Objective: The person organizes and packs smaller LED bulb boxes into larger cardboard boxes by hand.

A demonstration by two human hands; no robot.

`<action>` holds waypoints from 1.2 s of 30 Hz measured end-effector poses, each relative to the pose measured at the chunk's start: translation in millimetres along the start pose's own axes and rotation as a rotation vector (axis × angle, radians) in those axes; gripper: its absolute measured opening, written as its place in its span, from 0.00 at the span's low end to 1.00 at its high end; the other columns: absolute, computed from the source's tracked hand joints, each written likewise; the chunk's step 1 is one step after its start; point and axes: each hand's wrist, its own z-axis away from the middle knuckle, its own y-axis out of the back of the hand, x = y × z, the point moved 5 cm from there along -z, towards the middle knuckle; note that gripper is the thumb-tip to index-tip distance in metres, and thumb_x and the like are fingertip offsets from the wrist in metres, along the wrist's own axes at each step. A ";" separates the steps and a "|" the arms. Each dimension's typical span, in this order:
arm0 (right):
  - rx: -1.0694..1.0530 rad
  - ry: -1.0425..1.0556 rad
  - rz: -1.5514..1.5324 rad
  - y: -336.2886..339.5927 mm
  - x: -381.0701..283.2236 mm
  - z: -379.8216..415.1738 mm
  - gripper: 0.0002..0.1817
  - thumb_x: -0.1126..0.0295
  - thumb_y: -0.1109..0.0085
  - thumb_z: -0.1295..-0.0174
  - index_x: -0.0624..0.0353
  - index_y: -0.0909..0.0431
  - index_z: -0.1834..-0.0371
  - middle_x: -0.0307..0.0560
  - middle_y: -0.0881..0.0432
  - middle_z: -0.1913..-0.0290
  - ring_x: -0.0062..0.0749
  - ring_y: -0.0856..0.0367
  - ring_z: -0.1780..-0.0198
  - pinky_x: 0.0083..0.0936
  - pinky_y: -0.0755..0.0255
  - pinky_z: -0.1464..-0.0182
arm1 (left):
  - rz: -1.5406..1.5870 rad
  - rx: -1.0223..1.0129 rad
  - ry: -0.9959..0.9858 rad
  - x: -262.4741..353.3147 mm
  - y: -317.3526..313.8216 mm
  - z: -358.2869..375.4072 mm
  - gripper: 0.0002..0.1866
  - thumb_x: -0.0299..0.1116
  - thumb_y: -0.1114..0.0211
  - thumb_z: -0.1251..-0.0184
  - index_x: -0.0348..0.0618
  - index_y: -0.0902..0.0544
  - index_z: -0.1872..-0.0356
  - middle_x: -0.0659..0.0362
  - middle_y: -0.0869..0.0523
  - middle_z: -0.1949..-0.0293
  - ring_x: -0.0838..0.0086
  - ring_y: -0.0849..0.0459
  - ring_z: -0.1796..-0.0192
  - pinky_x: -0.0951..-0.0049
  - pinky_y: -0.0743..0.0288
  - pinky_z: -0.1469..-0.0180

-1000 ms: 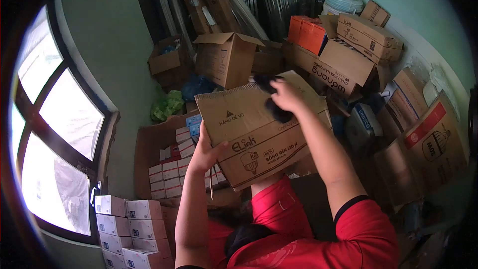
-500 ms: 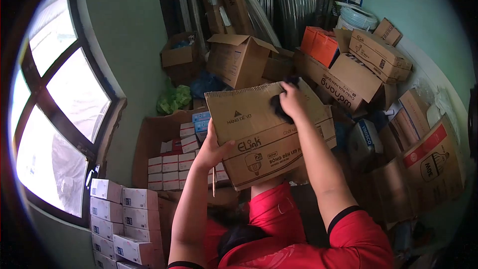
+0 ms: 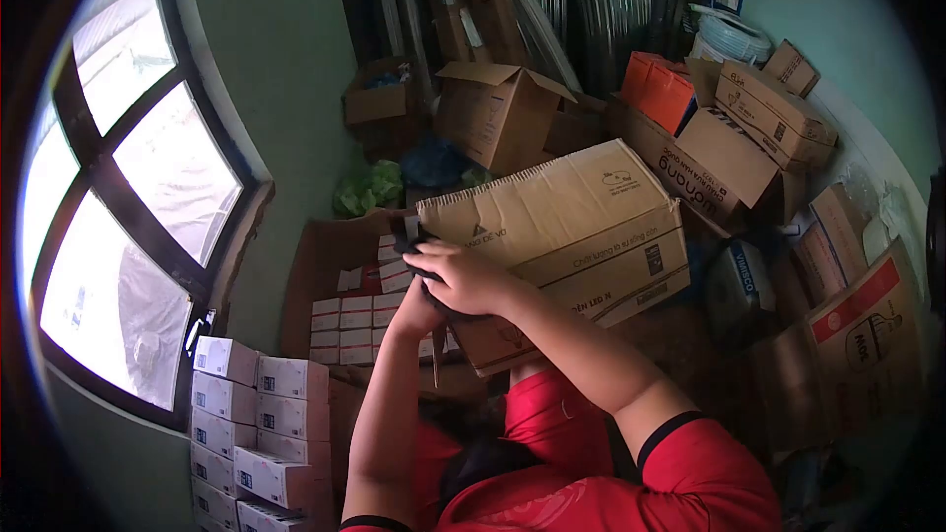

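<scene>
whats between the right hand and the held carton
A bunched black cloth-like piece lies there, partly hidden under the right hand at the carton's left end; the head view shows it.

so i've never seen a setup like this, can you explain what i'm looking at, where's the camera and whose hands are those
There's no robot here: these are a person's own bare hands, seen from a camera worn on their head, looking forward and down. The right hand has a dark cloth at the left end of a big cardboard box. The left hand is at that same end, partly hidden by the right, so its grip is hard to judge. No table shows. Around them are an open carton of small boxes, a stack of white boxes and more cartons. The dark rounded border is probably just the wide lens.
</scene>
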 end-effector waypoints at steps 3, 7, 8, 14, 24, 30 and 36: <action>-0.018 0.009 0.004 6.4 -4.8 21.0 0.24 0.73 0.39 0.37 0.58 0.20 0.35 0.60 0.21 0.36 0.53 0.21 0.36 0.40 0.28 0.31 | 0.040 0.014 0.071 -1.8 1.3 4.8 0.29 0.22 0.32 0.37 0.38 0.28 0.34 0.55 0.20 0.38 0.70 0.20 0.39 0.66 0.22 0.39; 0.081 -0.013 0.166 27.6 0.1 54.5 0.24 0.75 0.36 0.43 0.55 0.16 0.39 0.55 0.17 0.44 0.51 0.18 0.41 0.39 0.25 0.34 | 0.179 0.012 0.022 3.5 -1.0 2.8 0.49 0.15 0.31 0.45 0.43 0.44 0.21 0.54 0.23 0.34 0.69 0.23 0.33 0.66 0.28 0.31; 0.106 -0.046 0.189 37.4 5.0 62.5 0.24 0.75 0.37 0.43 0.54 0.16 0.40 0.56 0.17 0.44 0.52 0.19 0.41 0.40 0.27 0.31 | 0.108 -0.007 -0.004 8.8 -1.0 0.6 0.58 0.12 0.32 0.45 0.46 0.57 0.17 0.52 0.27 0.30 0.66 0.23 0.32 0.65 0.26 0.32; 0.419 -0.229 0.414 101.6 71.8 125.2 0.21 0.73 0.41 0.41 0.57 0.16 0.42 0.59 0.16 0.42 0.57 0.19 0.39 0.57 0.46 0.21 | 0.114 -0.015 0.107 29.9 -15.3 -1.3 0.59 0.10 0.34 0.41 0.52 0.63 0.16 0.45 0.25 0.31 0.60 0.21 0.32 0.61 0.23 0.35; 0.726 -0.426 0.495 93.8 122.3 229.9 0.27 0.79 0.39 0.39 0.62 0.23 0.34 0.65 0.25 0.32 0.63 0.31 0.27 0.56 0.42 0.24 | 0.071 -0.008 -0.012 36.9 -36.4 -18.6 0.52 0.12 0.34 0.38 0.47 0.54 0.18 0.48 0.26 0.30 0.64 0.27 0.28 0.65 0.30 0.30; 0.368 -0.312 0.430 19.1 17.4 154.5 0.37 0.50 0.31 0.42 0.58 0.25 0.31 0.60 0.26 0.33 0.67 0.39 0.23 0.75 0.52 0.26 | 0.163 0.130 -0.069 25.4 -46.5 -24.7 0.38 0.18 0.39 0.27 0.43 0.47 0.22 0.52 0.29 0.31 0.71 0.33 0.29 0.69 0.38 0.27; 0.194 -0.206 0.483 -21.3 -5.0 144.4 0.38 0.51 0.30 0.43 0.46 0.26 0.28 0.47 0.28 0.29 0.52 0.42 0.19 0.79 0.55 0.27 | -0.048 0.193 -0.128 11.4 -29.9 -28.1 0.32 0.17 0.44 0.24 0.39 0.45 0.23 0.51 0.28 0.32 0.70 0.31 0.30 0.70 0.37 0.27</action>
